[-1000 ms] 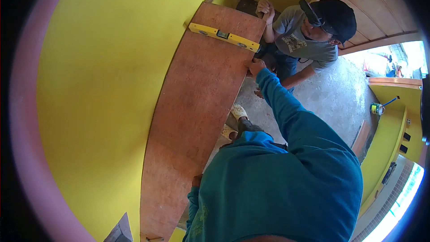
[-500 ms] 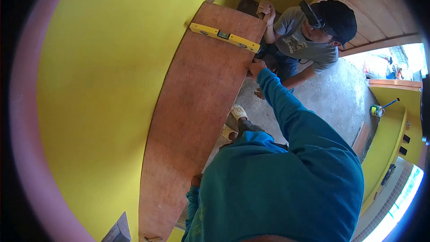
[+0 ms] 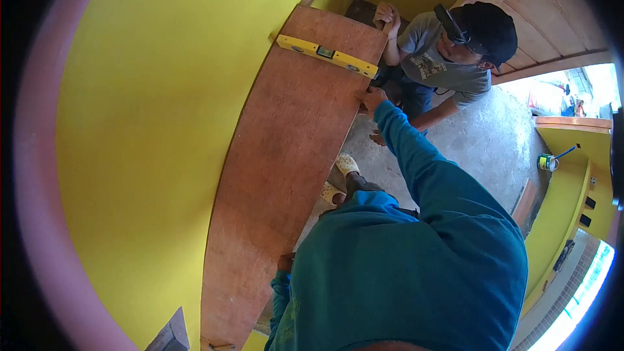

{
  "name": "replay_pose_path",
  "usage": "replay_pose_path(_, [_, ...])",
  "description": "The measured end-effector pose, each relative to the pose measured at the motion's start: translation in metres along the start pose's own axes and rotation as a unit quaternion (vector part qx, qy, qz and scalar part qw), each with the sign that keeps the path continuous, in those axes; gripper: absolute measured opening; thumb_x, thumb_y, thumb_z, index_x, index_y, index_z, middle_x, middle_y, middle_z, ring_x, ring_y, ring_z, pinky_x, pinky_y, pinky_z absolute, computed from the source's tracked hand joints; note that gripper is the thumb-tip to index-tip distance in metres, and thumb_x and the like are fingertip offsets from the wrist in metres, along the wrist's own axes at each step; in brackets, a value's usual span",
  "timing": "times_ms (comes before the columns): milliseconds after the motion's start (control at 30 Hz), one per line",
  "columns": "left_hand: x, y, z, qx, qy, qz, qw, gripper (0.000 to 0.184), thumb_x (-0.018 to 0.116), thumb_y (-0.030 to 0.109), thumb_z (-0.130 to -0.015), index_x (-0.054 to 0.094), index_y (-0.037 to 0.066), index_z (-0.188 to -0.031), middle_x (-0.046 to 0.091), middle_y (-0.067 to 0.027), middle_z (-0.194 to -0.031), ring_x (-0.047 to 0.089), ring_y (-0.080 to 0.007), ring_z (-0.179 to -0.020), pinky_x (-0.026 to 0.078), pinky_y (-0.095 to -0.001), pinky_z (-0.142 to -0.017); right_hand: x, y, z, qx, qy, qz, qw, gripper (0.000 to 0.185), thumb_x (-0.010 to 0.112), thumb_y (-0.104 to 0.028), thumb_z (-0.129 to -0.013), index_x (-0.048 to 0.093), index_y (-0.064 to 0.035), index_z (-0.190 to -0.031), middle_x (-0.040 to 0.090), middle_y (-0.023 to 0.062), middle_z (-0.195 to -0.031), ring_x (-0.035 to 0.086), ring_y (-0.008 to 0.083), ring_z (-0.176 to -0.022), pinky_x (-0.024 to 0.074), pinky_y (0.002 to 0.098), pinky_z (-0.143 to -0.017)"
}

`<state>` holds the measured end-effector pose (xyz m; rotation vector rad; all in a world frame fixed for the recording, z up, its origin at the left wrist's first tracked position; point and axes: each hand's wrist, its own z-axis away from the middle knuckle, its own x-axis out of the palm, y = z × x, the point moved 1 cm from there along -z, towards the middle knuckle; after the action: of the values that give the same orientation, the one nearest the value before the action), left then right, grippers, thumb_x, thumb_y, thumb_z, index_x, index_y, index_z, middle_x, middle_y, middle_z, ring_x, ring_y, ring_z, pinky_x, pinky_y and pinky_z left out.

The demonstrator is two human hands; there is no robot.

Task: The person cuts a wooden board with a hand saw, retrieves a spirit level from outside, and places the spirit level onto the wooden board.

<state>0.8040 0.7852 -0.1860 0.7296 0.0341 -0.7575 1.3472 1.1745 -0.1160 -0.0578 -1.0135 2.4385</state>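
Note:
A long reddish-brown wooden board (image 3: pixel 279 143) lies along the yellow wall. My right hand (image 3: pixel 372 99) has its fingers closed on the board's right edge, just below a yellow spirit level (image 3: pixel 327 55). The level rests across the board's far end. Lower down, my left hand (image 3: pixel 285 262) is at the same edge, its fingers curled against the board and partly hidden by my sleeve and torso. A co-worker in a grey shirt and black cap (image 3: pixel 448 58) crouches by the far end, with one raised hand (image 3: pixel 387 17) at the board's corner.
My feet in pale clogs (image 3: pixel 347 164) are on the grey concrete floor (image 3: pixel 474 136). A paint can (image 3: pixel 546 162) with a blue-handled tool sits at the right. A wooden door (image 3: pixel 546 13) stands behind the co-worker. A grey pointed object (image 3: pixel 171 334) shows at bottom left.

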Motion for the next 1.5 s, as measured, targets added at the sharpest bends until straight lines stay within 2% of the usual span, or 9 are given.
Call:
replay_pose_path(100, [0.011, -0.056, -0.016, -0.004, 0.016, 0.102, 0.995, 0.028, 0.059, 0.021, -0.072, 0.063, 0.003, -0.092, 0.064, -0.0125, -0.084, 0.061, -0.021, -0.076, 0.048, -0.0309, -0.067, -0.003, 0.005, -0.007, -0.006, 0.002, -0.006, 1.0, 0.032, 0.062, -0.014, -0.074, 0.052, -0.0011, -0.101, 0.059, 0.011, -0.089, 0.06, 0.0242, -0.073, 0.0541, 0.0356, -0.056])
replay_pose_path(300, [-0.006, 0.039, 0.007, -0.026, 0.012, -0.171, 0.985, 0.03, 0.058, 0.031, -0.072, 0.064, 0.01, -0.094, 0.063, -0.0128, -0.084, 0.062, -0.0221, -0.078, 0.048, -0.0313, -0.067, -0.003, 0.004, -0.005, -0.001, -0.005, -0.013, 1.0, 0.032, 0.062, -0.013, -0.074, 0.052, -0.0005, -0.101, 0.059, 0.0118, -0.088, 0.061, 0.0249, -0.07, 0.0548, 0.0376, -0.057])
replay_pose_path(433, [-0.005, 0.053, 0.012, -0.006, 0.037, -0.106, 0.994, 0.028, 0.058, 0.031, -0.073, 0.065, 0.011, -0.092, 0.064, -0.0127, -0.084, 0.062, -0.0215, -0.078, 0.048, -0.0318, -0.068, -0.005, 0.006, -0.012, -0.01, 0.008, 0.048, 0.999, 0.027, 0.057, -0.011, -0.079, 0.052, 0.0008, -0.103, 0.059, 0.0129, -0.095, 0.061, 0.0273, -0.079, 0.0514, 0.0417, -0.07])
replay_pose_path(700, [-0.008, 0.083, 0.02, -0.023, 0.055, -0.06, 0.996, 0.027, 0.059, 0.028, -0.072, 0.065, 0.012, -0.092, 0.064, -0.01, -0.084, 0.061, -0.0195, -0.078, 0.048, -0.0317, -0.068, 0.0, -0.001, 0.003, -0.003, -0.009, -0.012, 1.0, 0.028, 0.059, -0.011, -0.076, 0.052, 0.0001, -0.101, 0.059, 0.0133, -0.093, 0.061, 0.0269, -0.075, 0.0534, 0.0397, -0.063])
replay_pose_path(800, [-0.007, 0.072, 0.012, 0.002, 0.013, -0.167, 0.986, 0.027, 0.059, 0.028, -0.072, 0.065, 0.012, -0.092, 0.064, -0.0094, -0.085, 0.061, -0.02, -0.078, 0.048, -0.0317, -0.068, 0.0, -0.003, 0.006, -0.008, -0.023, -0.019, 1.0, 0.028, 0.06, -0.01, -0.075, 0.053, 0.0001, -0.1, 0.059, 0.0137, -0.091, 0.061, 0.0262, -0.072, 0.0543, 0.0378, -0.058])
replay_pose_path(1000, [-0.004, 0.064, 0.013, 0.017, 0.045, -0.065, 0.997, 0.03, 0.057, 0.032, -0.073, 0.064, 0.011, -0.093, 0.063, -0.0126, -0.086, 0.061, -0.0232, -0.08, 0.048, -0.0327, -0.068, -0.003, 0.0, 0.0, -0.003, -0.021, -0.016, 1.0, 0.029, 0.061, -0.012, -0.076, 0.053, 0.0017, -0.1, 0.06, 0.0139, -0.09, 0.061, 0.0259, -0.073, 0.0537, 0.0381, -0.06])
replay_pose_path(1100, [-0.026, 0.178, 0.038, -0.104, 0.034, -0.083, 0.99, 0.031, 0.057, 0.034, -0.073, 0.064, 0.009, -0.091, 0.063, -0.0145, -0.084, 0.061, -0.0231, -0.081, 0.048, -0.0336, -0.068, -0.001, -0.002, 0.004, -0.006, -0.015, -0.015, 1.0, 0.029, 0.06, -0.012, -0.076, 0.052, 0.0019, -0.1, 0.059, 0.0139, -0.09, 0.061, 0.0261, -0.074, 0.0536, 0.0388, -0.061])
replay_pose_path(1200, [-0.009, 0.11, 0.024, -0.069, 0.072, -0.073, 0.992, 0.031, 0.058, 0.035, -0.073, 0.065, 0.009, -0.088, 0.063, -0.0158, -0.082, 0.061, -0.0232, -0.08, 0.047, -0.0343, -0.069, -0.001, -0.001, 0.002, -0.009, -0.016, -0.015, 1.0, 0.028, 0.06, -0.012, -0.076, 0.052, 0.0019, -0.1, 0.059, 0.0141, -0.091, 0.06, 0.0264, -0.074, 0.0535, 0.0394, -0.062])
replay_pose_path(1500, [-0.025, 0.156, 0.03, -0.089, 0.016, -0.146, 0.985, 0.028, 0.06, 0.031, -0.073, 0.066, 0.009, -0.088, 0.064, -0.0139, -0.083, 0.061, -0.0221, -0.08, 0.047, -0.0336, -0.071, 0.0, 0.0, 0.0, 0.001, -0.008, -0.002, 1.0, 0.028, 0.06, -0.015, -0.075, 0.054, 0.0001, -0.099, 0.059, 0.0126, -0.089, 0.06, 0.026, -0.073, 0.0525, 0.0401, -0.064])
